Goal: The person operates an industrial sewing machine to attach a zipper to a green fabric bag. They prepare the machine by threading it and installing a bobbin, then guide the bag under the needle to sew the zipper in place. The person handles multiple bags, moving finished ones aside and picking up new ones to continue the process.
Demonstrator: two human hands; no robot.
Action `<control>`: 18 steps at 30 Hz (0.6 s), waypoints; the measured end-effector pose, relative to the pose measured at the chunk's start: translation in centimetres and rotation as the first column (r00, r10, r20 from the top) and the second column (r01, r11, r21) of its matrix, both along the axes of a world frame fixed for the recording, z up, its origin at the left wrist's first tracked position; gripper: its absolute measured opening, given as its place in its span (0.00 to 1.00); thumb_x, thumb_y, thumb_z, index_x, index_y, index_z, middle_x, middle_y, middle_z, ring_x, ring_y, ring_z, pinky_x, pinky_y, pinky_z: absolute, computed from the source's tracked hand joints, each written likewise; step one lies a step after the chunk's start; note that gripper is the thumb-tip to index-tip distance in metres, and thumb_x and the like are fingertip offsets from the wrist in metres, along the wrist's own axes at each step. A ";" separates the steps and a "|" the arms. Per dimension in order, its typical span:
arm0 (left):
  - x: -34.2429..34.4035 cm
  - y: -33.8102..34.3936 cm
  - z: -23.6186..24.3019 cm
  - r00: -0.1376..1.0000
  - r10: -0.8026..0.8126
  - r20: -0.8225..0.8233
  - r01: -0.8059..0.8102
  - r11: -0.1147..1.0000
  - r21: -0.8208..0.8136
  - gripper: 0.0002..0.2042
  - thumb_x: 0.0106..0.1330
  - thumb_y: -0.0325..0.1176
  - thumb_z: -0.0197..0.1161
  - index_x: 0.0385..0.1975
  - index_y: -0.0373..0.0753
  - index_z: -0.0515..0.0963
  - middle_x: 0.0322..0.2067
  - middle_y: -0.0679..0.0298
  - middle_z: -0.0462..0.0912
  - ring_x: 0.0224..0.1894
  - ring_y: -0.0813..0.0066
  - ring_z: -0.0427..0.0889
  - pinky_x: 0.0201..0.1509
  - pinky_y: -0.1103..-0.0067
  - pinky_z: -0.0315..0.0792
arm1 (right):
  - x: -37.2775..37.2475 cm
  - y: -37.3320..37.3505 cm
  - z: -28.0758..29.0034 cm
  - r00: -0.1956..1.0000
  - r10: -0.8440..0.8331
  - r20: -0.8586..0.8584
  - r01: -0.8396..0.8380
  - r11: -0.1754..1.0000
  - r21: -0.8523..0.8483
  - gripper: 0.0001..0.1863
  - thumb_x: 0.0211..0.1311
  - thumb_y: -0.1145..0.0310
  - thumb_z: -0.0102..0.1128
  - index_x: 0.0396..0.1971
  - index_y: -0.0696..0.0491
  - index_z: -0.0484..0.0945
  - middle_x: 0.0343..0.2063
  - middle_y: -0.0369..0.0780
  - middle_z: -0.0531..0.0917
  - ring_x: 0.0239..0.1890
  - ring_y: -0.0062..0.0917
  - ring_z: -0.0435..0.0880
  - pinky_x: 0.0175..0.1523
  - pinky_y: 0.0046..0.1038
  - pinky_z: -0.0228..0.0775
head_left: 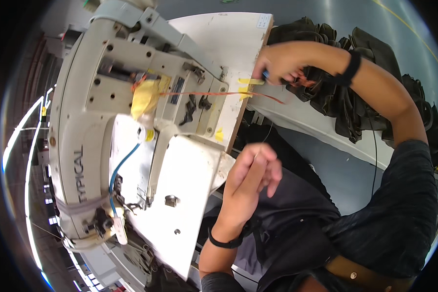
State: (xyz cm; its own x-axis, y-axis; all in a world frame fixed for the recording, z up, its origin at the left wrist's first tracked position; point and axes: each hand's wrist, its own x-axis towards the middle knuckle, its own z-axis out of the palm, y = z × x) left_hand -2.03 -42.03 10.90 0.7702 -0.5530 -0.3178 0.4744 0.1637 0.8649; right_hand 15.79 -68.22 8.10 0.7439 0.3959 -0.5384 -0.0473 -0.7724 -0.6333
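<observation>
My left hand (253,177) is closed, thumb against fingers, beside the white metal plate (175,219); a thin line shows at its fingertips, too fine to name. My right hand (282,65), slightly blurred, curls round a small blue object (265,74) above the table's edge. Orange thread (204,93) runs from beside a yellow cloth wrap (145,97) on the sewing machine (73,160) toward the space under my right hand, with more orange strands (304,80) by those fingers. Yellow tape strips (244,93) mark the white tabletop (228,34).
Stacked dark bags (345,107) lie on a pale surface (326,141) to the right, with a black cable hanging down. A blue hose (120,165) runs along the machine. Grey floor (355,180) shows beside my legs. Long ceiling lights show at far left.
</observation>
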 end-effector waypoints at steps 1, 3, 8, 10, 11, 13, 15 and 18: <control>-1.7 1.5 -0.9 0.998 0.048 -0.027 -0.048 0.999 0.011 0.10 0.82 0.37 0.47 0.47 0.39 0.73 0.29 0.63 0.77 0.23 0.80 0.71 0.28 0.84 0.66 | -1.5 -0.4 -1.1 0.992 0.113 -0.049 -0.114 0.993 -0.026 0.29 0.49 0.73 0.67 0.57 0.50 0.82 0.22 0.40 0.84 0.14 0.22 0.77 0.18 0.26 0.68; -4.9 4.6 -2.3 0.982 0.170 -0.078 -0.166 0.984 0.060 0.09 0.82 0.36 0.47 0.46 0.39 0.73 0.29 0.64 0.77 0.23 0.80 0.71 0.28 0.83 0.66 | -3.6 1.0 -4.1 0.936 0.321 -0.144 -0.338 0.934 -0.119 0.28 0.49 0.72 0.66 0.56 0.47 0.83 0.24 0.39 0.85 0.19 0.24 0.81 0.23 0.30 0.72; -10.4 9.7 -5.2 0.921 0.372 -0.118 -0.374 0.927 0.006 0.08 0.82 0.36 0.49 0.46 0.40 0.73 0.29 0.65 0.77 0.24 0.80 0.70 0.28 0.83 0.64 | -9.8 2.8 -12.0 0.617 0.758 -0.213 -0.763 0.508 -0.400 0.29 0.51 0.72 0.63 0.57 0.45 0.83 0.37 0.38 0.87 0.42 0.26 0.85 0.45 0.30 0.75; -12.6 11.2 -5.9 0.892 0.429 -0.140 -0.435 0.900 -0.013 0.08 0.82 0.36 0.49 0.46 0.41 0.73 0.29 0.65 0.77 0.24 0.80 0.70 0.27 0.83 0.64 | -11.3 3.4 -13.0 0.671 0.721 -0.175 -0.741 0.651 -0.161 0.28 0.53 0.75 0.61 0.59 0.47 0.82 0.44 0.39 0.87 0.50 0.27 0.83 0.54 0.29 0.73; -13.6 11.8 -6.1 0.879 0.451 -0.156 -0.459 0.888 -0.019 0.08 0.82 0.36 0.50 0.46 0.41 0.73 0.29 0.65 0.77 0.24 0.80 0.70 0.27 0.83 0.64 | -11.7 3.5 -13.3 0.753 0.629 -0.195 -0.628 0.775 0.073 0.28 0.55 0.76 0.61 0.60 0.49 0.81 0.47 0.39 0.87 0.54 0.28 0.82 0.59 0.28 0.71; -15.0 12.6 -6.7 0.862 0.471 -0.188 -0.488 0.872 -0.050 0.08 0.81 0.37 0.51 0.45 0.41 0.73 0.29 0.65 0.77 0.23 0.80 0.70 0.27 0.83 0.63 | -12.8 3.6 -12.1 0.680 0.622 -0.388 -0.412 0.762 0.500 0.26 0.59 0.76 0.61 0.59 0.52 0.80 0.49 0.41 0.86 0.54 0.29 0.83 0.59 0.30 0.72; -16.4 13.5 -7.0 0.841 0.505 -0.193 -0.524 0.849 -0.062 0.08 0.81 0.37 0.51 0.45 0.41 0.73 0.29 0.65 0.77 0.23 0.80 0.70 0.27 0.83 0.64 | -13.3 4.2 -10.6 0.662 0.597 -0.453 -0.183 0.715 0.674 0.24 0.62 0.75 0.62 0.61 0.56 0.78 0.49 0.43 0.85 0.52 0.30 0.85 0.58 0.32 0.74; -18.0 14.4 -7.2 0.800 0.564 -0.205 -0.583 0.811 -0.047 0.08 0.81 0.37 0.51 0.45 0.41 0.73 0.28 0.66 0.77 0.23 0.81 0.70 0.26 0.83 0.63 | -13.8 4.5 -8.2 0.815 0.402 -0.417 -0.003 0.723 0.691 0.26 0.67 0.72 0.63 0.64 0.58 0.73 0.46 0.44 0.84 0.45 0.29 0.88 0.51 0.31 0.79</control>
